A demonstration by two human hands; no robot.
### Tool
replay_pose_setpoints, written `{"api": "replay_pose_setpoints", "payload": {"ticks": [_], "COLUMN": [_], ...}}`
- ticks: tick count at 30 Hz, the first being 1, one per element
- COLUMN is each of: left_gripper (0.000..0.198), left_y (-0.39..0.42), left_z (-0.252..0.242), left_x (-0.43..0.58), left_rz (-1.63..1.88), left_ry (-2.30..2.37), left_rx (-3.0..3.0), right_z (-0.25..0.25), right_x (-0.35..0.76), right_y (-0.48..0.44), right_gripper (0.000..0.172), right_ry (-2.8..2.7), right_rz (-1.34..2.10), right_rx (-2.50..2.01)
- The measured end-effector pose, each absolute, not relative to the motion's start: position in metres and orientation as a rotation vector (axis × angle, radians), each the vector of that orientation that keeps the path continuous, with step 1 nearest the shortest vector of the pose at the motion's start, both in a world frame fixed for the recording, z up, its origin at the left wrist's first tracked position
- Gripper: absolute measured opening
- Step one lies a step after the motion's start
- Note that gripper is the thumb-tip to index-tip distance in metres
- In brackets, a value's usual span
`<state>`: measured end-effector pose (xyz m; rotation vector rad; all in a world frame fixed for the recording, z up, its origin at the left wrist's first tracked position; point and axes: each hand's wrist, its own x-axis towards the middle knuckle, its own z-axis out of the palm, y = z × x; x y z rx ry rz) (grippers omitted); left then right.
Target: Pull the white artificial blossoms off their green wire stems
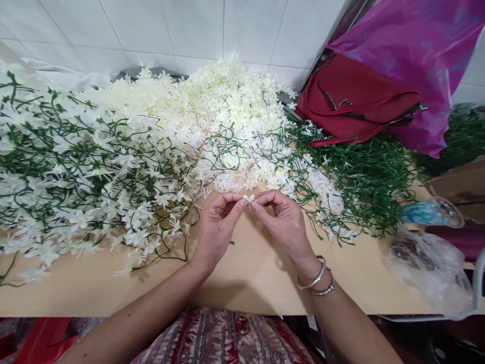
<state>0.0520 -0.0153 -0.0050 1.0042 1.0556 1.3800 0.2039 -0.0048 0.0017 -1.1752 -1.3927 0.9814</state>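
Observation:
Between my two hands, a small white artificial flower is held just above the table. My left hand pinches it from one side with thumb and forefinger. From the other side my right hand, two silver bangles at its wrist, pinches it too. Beyond my fingertips lie loose white flower heads in a heap, with thin white stamen pieces scattered in front. Flowers on green stems are piled at the left. Bare green stems lie in a mass at the right.
A red handbag rests on the stems at the back right, beside a purple plastic bag. A blue-patterned cup lies at the right, with a clear plastic bag near the table's edge. White tiles form the wall behind.

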Motion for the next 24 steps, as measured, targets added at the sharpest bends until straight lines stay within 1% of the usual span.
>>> {"api": "replay_pose_setpoints", "payload": {"ticks": [12,20,23,24], "left_gripper": [0.014,0.017,0.019,0.019], "left_y": [-0.0169,-0.0192,-0.0199,-0.02], "left_z": [-0.0097,-0.0051,-0.0048,-0.0051], "left_x": [0.0528,0.0579,0.0587,0.0587], "left_rz": [1.345,1.35,1.341,1.332], "left_ry": [0.998,0.928,0.916,0.918], "left_rx": [1.019,0.949,0.957,0.967], "right_z": [0.0015,-0.0021,-0.0011,-0.0006], "right_x": [0.2024,0.1985,0.2,0.201], "right_y": [-0.0038,-0.0045,-0.0044,-0.0042], "right_gripper": [0.007,0.008,0.017,0.017], "right_ry": [-1.431,-1.31,-1.245,-1.263], "right_rz": [0.896,1.036,1.147,1.169], "right_rx": [-1.174,-1.09,-1.069,-1.062]}}
